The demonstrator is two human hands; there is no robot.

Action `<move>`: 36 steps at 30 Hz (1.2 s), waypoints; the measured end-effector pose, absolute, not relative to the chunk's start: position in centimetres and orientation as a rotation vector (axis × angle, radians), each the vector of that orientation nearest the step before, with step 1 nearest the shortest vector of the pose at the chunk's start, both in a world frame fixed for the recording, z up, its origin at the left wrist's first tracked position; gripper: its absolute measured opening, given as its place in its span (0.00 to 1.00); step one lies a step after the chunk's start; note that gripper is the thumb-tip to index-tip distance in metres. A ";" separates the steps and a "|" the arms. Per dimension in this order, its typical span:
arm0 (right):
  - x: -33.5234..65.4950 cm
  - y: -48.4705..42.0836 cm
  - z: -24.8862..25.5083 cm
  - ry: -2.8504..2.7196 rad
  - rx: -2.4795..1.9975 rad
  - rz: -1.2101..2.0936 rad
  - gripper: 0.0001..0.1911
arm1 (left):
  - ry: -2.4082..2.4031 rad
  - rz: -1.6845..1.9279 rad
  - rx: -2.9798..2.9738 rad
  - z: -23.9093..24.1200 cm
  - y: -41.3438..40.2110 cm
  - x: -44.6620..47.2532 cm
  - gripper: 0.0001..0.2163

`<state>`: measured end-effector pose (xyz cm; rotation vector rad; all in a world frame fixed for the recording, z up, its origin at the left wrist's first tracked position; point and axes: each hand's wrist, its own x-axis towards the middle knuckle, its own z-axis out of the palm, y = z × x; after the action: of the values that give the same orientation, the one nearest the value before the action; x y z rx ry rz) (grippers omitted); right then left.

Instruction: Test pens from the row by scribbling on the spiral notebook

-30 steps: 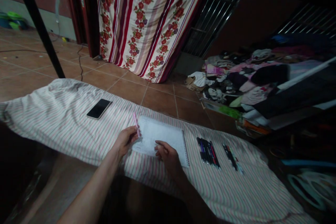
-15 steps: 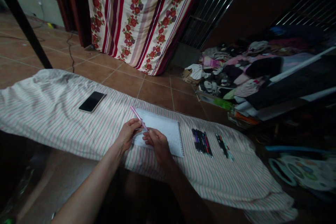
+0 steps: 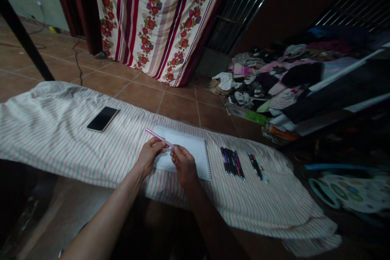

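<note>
Seen from the person's own head, two bare forearms reach forward and meet over a striped cloth. The change lies in the pink pen (image 3: 156, 136): a moment ago it stood steeply up from one hand, and now it lies almost level, slanting from upper left down to the right across the tops of both hands. The left hand (image 3: 149, 155) is curled closed around the pen's shaft, its fingers together rather than spread. The right hand (image 3: 184, 166), which earlier rested on the page, has come up to the pen's right end, its fingers bunched at the tip (whether they pinch it or only touch it, I cannot tell from this angle). Both hands are just above a white spiral notebook (image 3: 189, 148), its wire binding running down the right edge, and the pen's left end juts out past the notebook's upper left corner. The notebook lies on the pale striped cloth (image 3: 91, 158), which has thin pink and green lines. To the right sit a tight row of dark pens (image 3: 232, 163) and a smaller cluster of pens (image 3: 256, 166). Well to the left, a black smartphone (image 3: 102, 119) lies face up.
</note>
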<state>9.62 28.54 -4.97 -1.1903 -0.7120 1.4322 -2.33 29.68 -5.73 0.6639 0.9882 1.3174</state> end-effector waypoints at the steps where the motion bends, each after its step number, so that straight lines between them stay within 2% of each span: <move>1: 9.7 28.6 -4.9 -0.707 -1.196 1.422 0.13 | 1.010 1.307 0.707 -5.8 29.7 -2.3 0.12; 7: 11.3 29.7 -6.0 -0.713 -1.241 1.242 0.15 | 1.176 1.132 1.097 -6.5 29.2 -1.4 0.13; 12: 13.4 30.6 -7.0 -0.928 -1.269 1.014 0.11 | 1.314 1.169 1.478 -6.1 28.1 -0.9 0.11; 15: 14.1 30.5 -6.9 -1.002 -1.275 1.010 0.09 | 1.459 1.201 1.886 -5.8 28.1 -1.3 0.11; 18: 14.3 30.2 -6.5 -1.076 -1.263 1.013 0.08 | 1.592 0.994 2.303 -6.0 28.4 -1.6 0.14; 21: 14.3 30.1 -6.0 -1.059 -1.243 1.039 0.08 | 1.633 0.814 2.337 -6.5 28.5 -1.5 0.12; 26: 13.9 29.8 -5.5 -0.782 -1.220 1.242 0.16 | 1.656 0.786 2.344 -6.5 28.2 -1.1 0.15; 36: 13.9 29.9 -5.3 -0.739 -1.340 1.266 0.16 | 1.727 0.742 2.533 -6.9 28.1 -0.4 0.15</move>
<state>13.90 29.88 -5.30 -1.3396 -0.7387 1.2664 -0.37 28.15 -6.93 2.5331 1.7273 0.7416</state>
